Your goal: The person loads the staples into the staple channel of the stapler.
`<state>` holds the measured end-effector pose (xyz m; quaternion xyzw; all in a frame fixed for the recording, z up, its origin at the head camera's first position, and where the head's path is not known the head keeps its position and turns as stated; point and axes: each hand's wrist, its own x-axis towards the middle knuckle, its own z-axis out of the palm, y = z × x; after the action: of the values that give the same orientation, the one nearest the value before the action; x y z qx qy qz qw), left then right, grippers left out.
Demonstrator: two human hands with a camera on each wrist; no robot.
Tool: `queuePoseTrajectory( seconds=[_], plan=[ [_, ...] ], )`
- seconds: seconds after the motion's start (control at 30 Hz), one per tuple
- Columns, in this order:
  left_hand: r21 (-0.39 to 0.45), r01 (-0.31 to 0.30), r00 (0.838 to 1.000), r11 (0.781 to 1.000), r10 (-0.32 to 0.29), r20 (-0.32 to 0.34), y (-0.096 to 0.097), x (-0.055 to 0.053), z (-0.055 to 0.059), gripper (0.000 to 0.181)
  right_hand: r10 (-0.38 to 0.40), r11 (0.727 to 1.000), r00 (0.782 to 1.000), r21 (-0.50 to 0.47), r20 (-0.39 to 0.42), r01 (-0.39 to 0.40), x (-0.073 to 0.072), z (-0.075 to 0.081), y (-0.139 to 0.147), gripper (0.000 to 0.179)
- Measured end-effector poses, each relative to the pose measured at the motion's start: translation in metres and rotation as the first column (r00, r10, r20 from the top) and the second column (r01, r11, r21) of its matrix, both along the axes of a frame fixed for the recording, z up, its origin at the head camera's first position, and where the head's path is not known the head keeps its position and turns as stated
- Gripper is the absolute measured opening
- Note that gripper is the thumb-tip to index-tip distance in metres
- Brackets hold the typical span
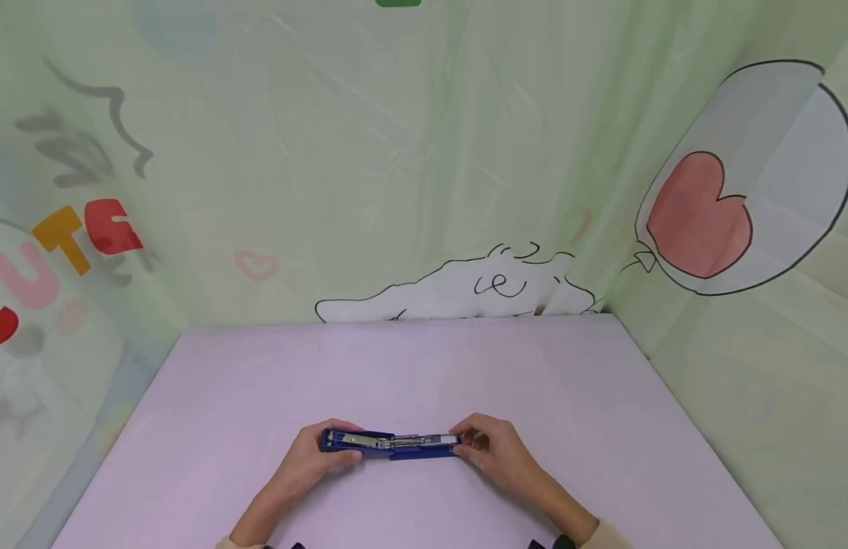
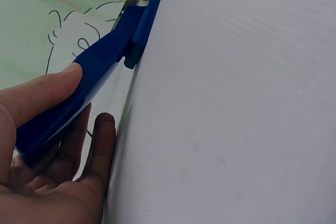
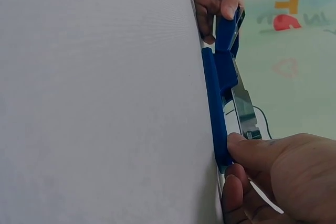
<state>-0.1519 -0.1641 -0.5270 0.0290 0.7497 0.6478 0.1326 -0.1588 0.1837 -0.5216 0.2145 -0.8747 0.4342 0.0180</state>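
On my left, the curtain (image 1: 225, 175) reads U (image 1: 26, 286), T (image 1: 69, 239), seemingly E (image 1: 103, 226); grey lettering (image 1: 71, 154) is too blurred.

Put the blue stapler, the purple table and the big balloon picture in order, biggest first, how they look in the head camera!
1. Purple table
2. Balloon picture
3. Blue stapler

From overhead I look forward and down across the surface (image 1: 424, 374); my wrist views, close in and rolled sideways, share the blue stapler (image 1: 391, 444) from opposite ends.
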Motion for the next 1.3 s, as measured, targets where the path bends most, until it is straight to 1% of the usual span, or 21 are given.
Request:
queuePoseTrajectory(
  seconds=[0.17,0.53,0.63,0.77,0.93,1.1,1.3],
  plan=[
    [-0.008,-0.011,1.0,1.0,0.011,-0.009,0.001,-0.001,0.0,0.05,-0.007,1.0,1.0,0.003,0.001,0.007,0.0,0.002,0.0,0.024],
    [0.022,-0.006,1.0,1.0,0.006,-0.025,0.003,0.0,0.002,0.051,-0.015,1.0,1.0,0.014,0.002,0.015,-0.001,0.001,-0.001,0.023],
    [0.02,-0.004,0.999,1.0,0.005,-0.044,0.005,0.0,0.003,0.051,-0.012,1.0,1.0,0.012,0.0,0.012,-0.001,0.0,-0.001,0.023],
    [0.007,0.004,0.996,1.0,-0.003,-0.086,0.008,-0.001,0.004,0.049,-0.013,1.0,1.0,0.011,-0.007,0.013,0.0,0.0,0.0,0.023],
    [-0.007,0.01,0.991,1.0,-0.011,-0.136,0.012,0.0,0.006,0.045,-0.02,1.0,1.0,0.019,0.013,0.02,0.001,0.001,0.0,0.023],
    [-0.003,0.025,0.987,1.0,-0.026,-0.161,0.016,0.001,0.008,0.043,-0.024,1.0,0.999,0.015,0.034,0.023,0.003,0.003,0.0,0.023],
    [0.001,0.042,0.982,0.999,-0.041,-0.185,0.021,-0.001,0.013,0.041,-0.02,1.0,0.999,0.009,0.034,0.02,0.002,0.004,-0.001,0.022]
  ],
)
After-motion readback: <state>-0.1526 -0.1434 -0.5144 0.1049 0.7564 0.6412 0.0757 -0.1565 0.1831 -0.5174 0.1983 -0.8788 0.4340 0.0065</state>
